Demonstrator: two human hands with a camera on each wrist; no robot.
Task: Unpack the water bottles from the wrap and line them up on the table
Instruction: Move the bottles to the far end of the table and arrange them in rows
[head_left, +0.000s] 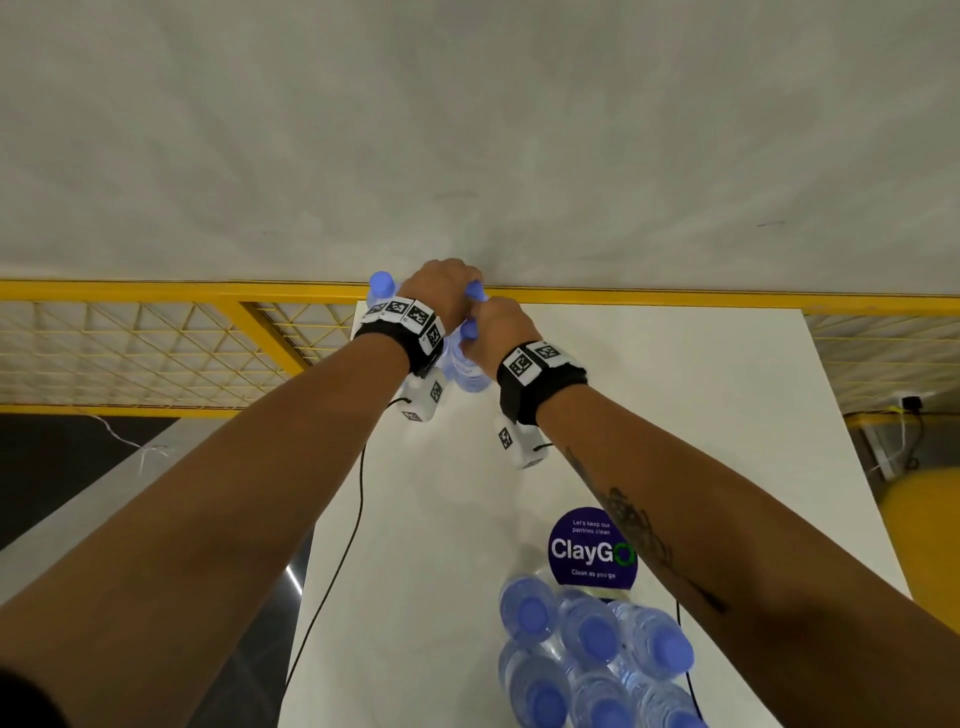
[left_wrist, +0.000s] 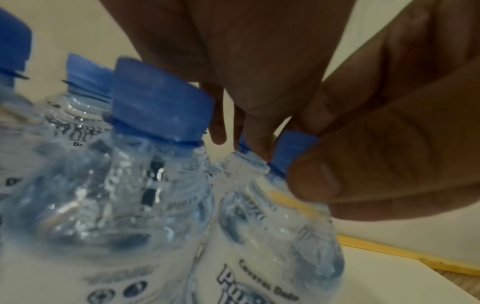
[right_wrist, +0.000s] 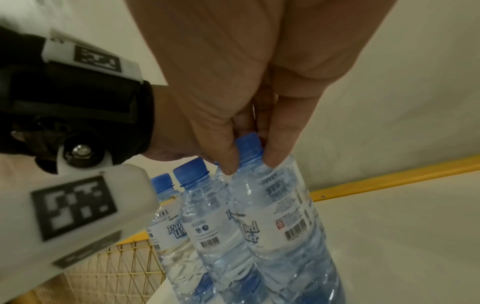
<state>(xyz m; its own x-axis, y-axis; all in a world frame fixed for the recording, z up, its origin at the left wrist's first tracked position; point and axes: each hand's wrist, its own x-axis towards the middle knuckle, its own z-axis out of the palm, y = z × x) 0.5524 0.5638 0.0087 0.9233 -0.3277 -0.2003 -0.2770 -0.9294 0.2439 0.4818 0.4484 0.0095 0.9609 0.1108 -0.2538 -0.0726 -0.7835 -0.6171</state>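
Behind both wrists, the wrapped pack (head_left: 597, 660) still holds bottles; right hand (head_left: 501, 332) pinches one bottle (right_wrist: 280, 216) by its cap, left hand (head_left: 441, 291) likewise another bottle (left_wrist: 280, 236), so each should settle upright, touching the row (right_wrist: 182, 222) beside them before release.

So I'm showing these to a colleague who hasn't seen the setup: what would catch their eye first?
Probably the two hands meeting at the table's far edge: the left hand and right hand each pinch a blue-capped bottle by its neck, beside bottles already standing there. Next, the cluster of bottles at the near edge, next to a purple ClayGo sticker. The yellow railing behind the white table stands out too.
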